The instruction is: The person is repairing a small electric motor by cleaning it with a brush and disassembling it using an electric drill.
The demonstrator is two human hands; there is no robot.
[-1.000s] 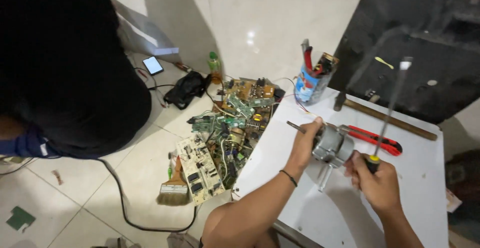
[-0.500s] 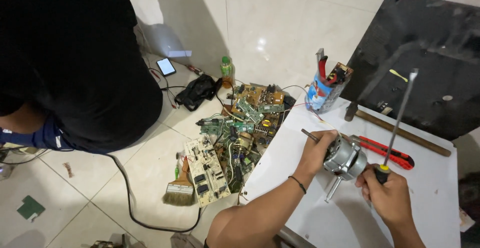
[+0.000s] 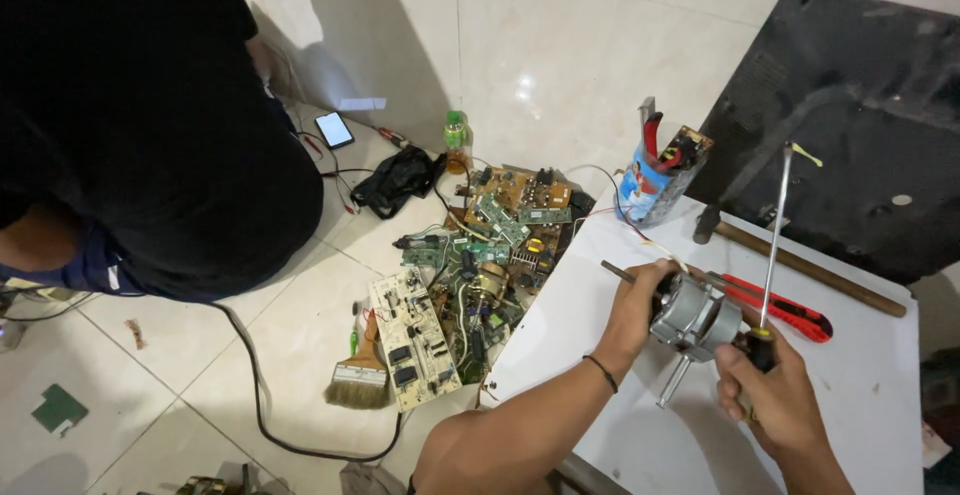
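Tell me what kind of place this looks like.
Probably an informal electronics repair spot on a tiled floor. A heap of circuit boards lies by a white table, where the left hand steadies a small electric motor and the right hand holds a long screwdriver.

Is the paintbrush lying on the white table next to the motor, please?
No, the paintbrush lies on the tiled floor beside a circuit board, away from the motor on the white table.
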